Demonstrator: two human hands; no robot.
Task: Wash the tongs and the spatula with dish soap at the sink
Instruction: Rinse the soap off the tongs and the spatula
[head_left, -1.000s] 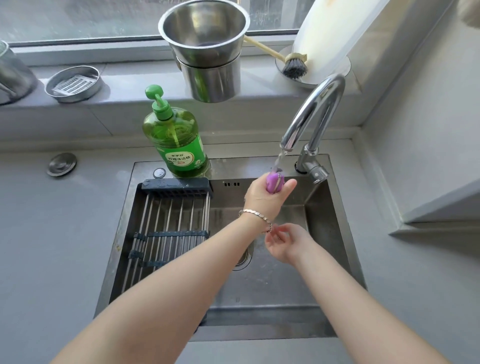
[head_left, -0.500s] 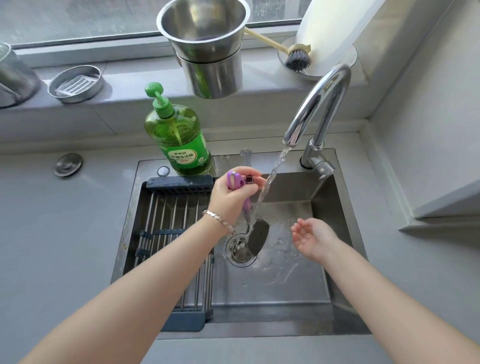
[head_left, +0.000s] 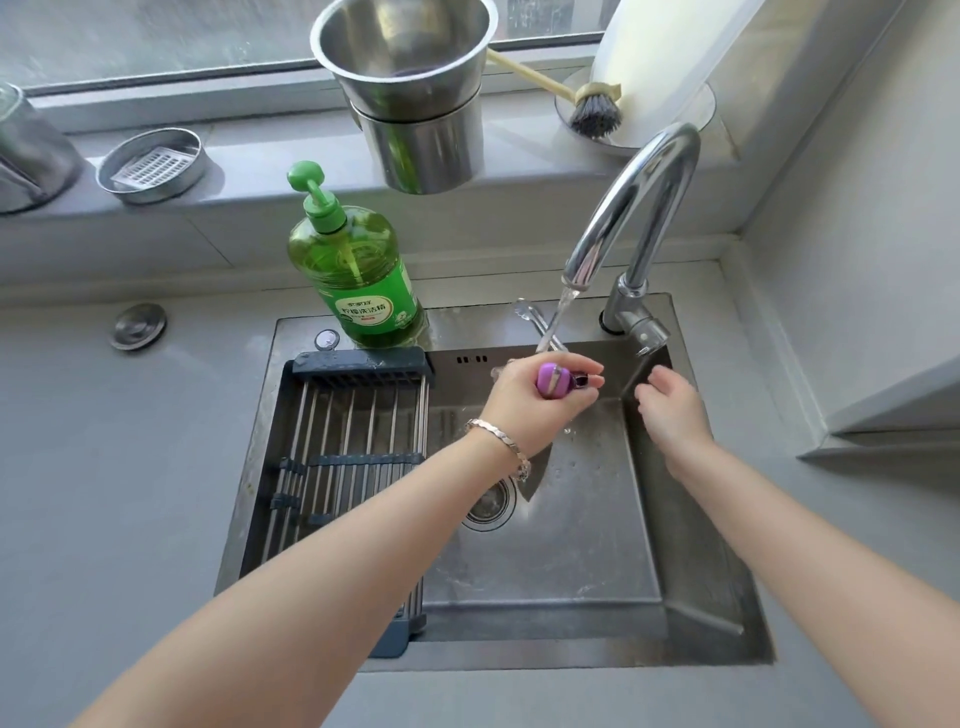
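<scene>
Spatula (head_left: 553, 382) upright in L hand (head_left: 519, 402), blade down twd drain (head_left: 488, 506)

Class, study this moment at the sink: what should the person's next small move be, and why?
Probably bring the free right hand across to rub the spatula. The left hand grips its purple handle under the running tap, the blade hangs into the sink, and the right hand is open beside it, holding nothing.
</scene>
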